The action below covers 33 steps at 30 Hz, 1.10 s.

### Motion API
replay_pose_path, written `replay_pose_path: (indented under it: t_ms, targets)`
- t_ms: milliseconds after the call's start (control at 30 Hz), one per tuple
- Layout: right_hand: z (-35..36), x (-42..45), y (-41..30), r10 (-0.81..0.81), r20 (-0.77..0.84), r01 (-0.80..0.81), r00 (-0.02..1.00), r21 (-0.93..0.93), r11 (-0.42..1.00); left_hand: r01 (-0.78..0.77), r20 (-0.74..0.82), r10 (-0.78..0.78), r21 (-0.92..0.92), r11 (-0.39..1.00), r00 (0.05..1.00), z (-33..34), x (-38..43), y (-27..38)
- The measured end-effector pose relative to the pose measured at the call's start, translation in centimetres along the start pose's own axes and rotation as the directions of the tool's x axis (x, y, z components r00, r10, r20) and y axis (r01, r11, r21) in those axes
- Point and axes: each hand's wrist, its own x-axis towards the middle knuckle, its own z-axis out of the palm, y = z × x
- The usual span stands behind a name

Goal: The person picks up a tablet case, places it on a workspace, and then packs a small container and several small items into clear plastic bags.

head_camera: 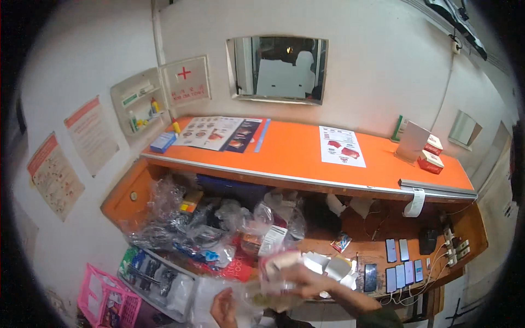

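Note:
My right hand reaches in from the right and grips a motion-blurred food package, pale with a reddish edge. Just below it, a translucent plastic bag or container shows something greenish inside; blur hides its exact shape. On the other side of this translucent thing is my left hand, with its fingers curled. Whether it grips the plastic is unclear. A white box bearing writing and a red bag with lettering lie just beyond the hands.
Clear plastic bags crowd the shelf beneath an orange counter. A grey tray of wrapped items and a pink basket stand left. Several phones, some with charging cables, lie right. A paper strip hangs from the counter edge.

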Motion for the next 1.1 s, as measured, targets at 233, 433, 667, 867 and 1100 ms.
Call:
replay_pose_path:
  t_ms: [233,433,667,867,1100]
  targets:
    - [-16.7,10.8,-2.7,0.298,-0.305,-0.238,0.905,0.219,0.946,0.042,-0.268,-0.036,0.014,0.999,0.963,1.6,4.6,-0.4]
    - [-27.3,20.9,-0.1,0.151,-0.462,-0.194,0.874,-0.048,0.980,0.082,-0.444,-0.057,0.036,0.996,0.894,-3.1,3.7,-6.9]
    - [-40.8,27.4,12.3,0.169,-0.437,-0.282,0.883,-0.207,0.937,0.260,-0.654,-0.089,0.169,0.951,0.751,-5.2,0.3,-7.9]
    - [-40.9,37.8,20.1,0.096,-0.451,-0.252,0.888,-0.300,0.920,0.205,-0.790,-0.073,0.067,0.976,0.609,-9.2,-4.6,-11.8]
    - [-39.1,40.7,31.5,0.061,-0.388,-0.279,0.920,-0.535,0.798,0.453,-0.795,-0.048,0.293,0.842,0.604,-8.5,-5.9,-11.8]
